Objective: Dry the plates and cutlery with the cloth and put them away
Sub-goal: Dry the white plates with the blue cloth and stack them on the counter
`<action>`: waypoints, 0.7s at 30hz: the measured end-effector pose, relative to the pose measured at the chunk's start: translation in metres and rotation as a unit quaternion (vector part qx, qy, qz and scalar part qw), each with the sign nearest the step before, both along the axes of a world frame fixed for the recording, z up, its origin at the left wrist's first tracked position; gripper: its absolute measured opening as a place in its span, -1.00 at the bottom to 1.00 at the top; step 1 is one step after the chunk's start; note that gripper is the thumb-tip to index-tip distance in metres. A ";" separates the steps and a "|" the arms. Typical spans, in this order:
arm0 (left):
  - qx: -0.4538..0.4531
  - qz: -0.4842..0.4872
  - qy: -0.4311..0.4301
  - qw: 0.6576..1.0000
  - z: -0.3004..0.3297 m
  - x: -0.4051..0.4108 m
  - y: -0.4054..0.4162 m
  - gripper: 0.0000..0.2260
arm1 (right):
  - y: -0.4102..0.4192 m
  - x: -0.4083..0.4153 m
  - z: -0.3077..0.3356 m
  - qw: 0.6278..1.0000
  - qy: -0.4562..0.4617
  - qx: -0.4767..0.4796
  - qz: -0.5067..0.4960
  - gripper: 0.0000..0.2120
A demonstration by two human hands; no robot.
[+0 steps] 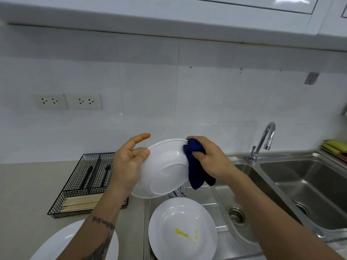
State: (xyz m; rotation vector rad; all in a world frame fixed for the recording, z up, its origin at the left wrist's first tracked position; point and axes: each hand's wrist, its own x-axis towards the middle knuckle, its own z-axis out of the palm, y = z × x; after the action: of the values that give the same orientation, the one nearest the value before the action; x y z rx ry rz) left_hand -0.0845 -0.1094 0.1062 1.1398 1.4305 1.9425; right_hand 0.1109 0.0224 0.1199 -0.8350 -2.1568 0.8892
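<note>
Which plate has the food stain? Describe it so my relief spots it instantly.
Start at the steel sink; on the draining board left of it lies a white plate, face up, below the held plate. Only it carries yellow smears in its well.

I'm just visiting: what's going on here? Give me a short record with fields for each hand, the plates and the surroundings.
left hand: left hand holds the tilted white plate by its rim, underside toward the camera
right hand: right hand grips the blue cloth against the plate's edge
other plates: stained plate with yellow marks on the drainboard; another white plate on the counter
cutlery: black wire tray holding dark utensils and wooden chopsticks
surroundings: steel sink and tap to the right
</note>
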 end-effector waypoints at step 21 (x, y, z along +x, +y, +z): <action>-0.061 0.171 -0.377 0.908 -0.036 -0.009 0.024 -0.45 | -0.054 0.001 -0.071 0.964 -0.182 0.147 0.124 -0.48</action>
State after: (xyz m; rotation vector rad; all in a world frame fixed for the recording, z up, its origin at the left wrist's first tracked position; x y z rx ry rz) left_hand -0.0935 -0.0854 0.0701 0.0188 1.3163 2.1289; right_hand 0.1122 -0.0315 0.0485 -0.6230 -2.6785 0.5369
